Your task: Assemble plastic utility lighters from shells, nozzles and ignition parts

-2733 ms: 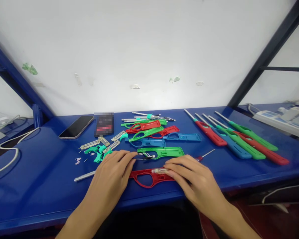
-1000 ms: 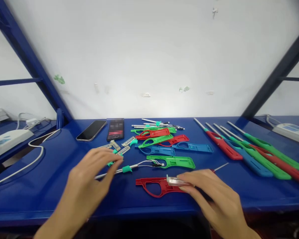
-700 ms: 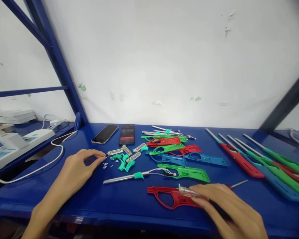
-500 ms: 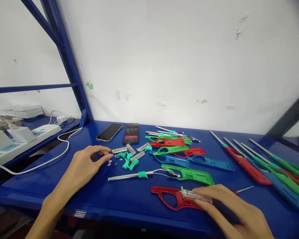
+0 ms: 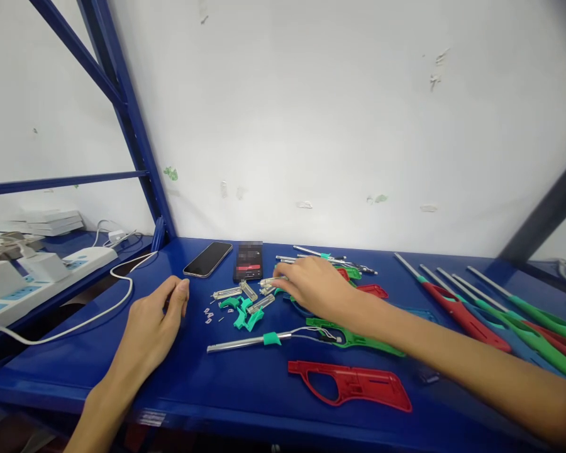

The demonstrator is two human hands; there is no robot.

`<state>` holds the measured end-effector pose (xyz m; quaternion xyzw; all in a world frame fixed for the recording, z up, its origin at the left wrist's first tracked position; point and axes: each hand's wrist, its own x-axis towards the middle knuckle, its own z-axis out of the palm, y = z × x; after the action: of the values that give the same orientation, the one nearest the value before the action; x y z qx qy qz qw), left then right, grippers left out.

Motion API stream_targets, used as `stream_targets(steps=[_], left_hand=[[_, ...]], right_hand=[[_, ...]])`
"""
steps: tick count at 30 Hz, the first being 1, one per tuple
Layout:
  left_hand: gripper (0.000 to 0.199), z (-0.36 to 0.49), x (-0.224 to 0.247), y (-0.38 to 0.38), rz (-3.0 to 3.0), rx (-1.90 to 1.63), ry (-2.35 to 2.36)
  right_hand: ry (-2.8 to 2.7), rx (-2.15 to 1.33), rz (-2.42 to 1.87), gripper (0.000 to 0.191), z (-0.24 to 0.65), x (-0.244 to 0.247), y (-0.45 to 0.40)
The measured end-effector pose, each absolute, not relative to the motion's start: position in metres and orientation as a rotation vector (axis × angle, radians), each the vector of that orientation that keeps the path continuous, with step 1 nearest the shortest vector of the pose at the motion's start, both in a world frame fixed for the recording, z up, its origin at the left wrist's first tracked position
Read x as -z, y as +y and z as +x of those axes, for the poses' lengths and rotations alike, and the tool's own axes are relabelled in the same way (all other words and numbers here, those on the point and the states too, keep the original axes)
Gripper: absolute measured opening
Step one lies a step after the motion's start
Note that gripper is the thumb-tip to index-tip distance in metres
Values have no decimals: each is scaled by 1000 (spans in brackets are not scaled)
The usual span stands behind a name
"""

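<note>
My right hand [image 5: 314,286] reaches across to the small pile, its fingers closed on a clear lighter fuel tank [image 5: 272,282]. Other clear fuel tanks [image 5: 227,294] and teal plastic triggers [image 5: 241,318] lie just beneath and beside it. My left hand [image 5: 158,321] rests to the left of the pile, fingers curled and thumb against the index finger, with nothing visible in it. Close to the front edge, a red lighter handle shell [image 5: 375,387] lies with its hollow side up. Behind it is a metal lighter tube [image 5: 238,344] with a teal piece and white wires.
Several tiny pale parts [image 5: 208,316] lie near the left hand. Two phones [image 5: 209,259] are at the back. Whole lighters [image 5: 466,308] lie on the right, and my right forearm covers part of the coloured shells [image 5: 358,340]. A power strip [image 5: 89,258] with a white cable stands left.
My right hand has moved from the red shell to the pile with a clear fuel tank, leaving the shell without it. My left hand has drawn back and closed its fingers.
</note>
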<state>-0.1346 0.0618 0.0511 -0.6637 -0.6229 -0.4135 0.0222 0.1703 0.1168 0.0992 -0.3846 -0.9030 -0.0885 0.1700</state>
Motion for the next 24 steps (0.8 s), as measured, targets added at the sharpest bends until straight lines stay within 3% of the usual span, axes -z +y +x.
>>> stream_targets(steps=[4, 9, 15, 20, 24], left_hand=[[56, -134, -50, 61, -2021, 1304, -1931], [35, -134, -51, 61, -1926, 1409, -1948], [54, -132, -55, 56, -1873, 1430, -2007], [56, -135, -54, 55, -1895, 1482, -2003], [67, -138, -54, 54, -1944, 1589, -1956]], right_hand=[[-2624, 267, -1098, 27, 140, -99, 143], [-2702, 215, -1034, 28, 112, -89, 154], [-2796, 121, -947, 30, 101, -85, 158], [-2793, 128, -898, 31, 101, -82, 157], [-2710, 204, -878, 33, 123, -106, 150]])
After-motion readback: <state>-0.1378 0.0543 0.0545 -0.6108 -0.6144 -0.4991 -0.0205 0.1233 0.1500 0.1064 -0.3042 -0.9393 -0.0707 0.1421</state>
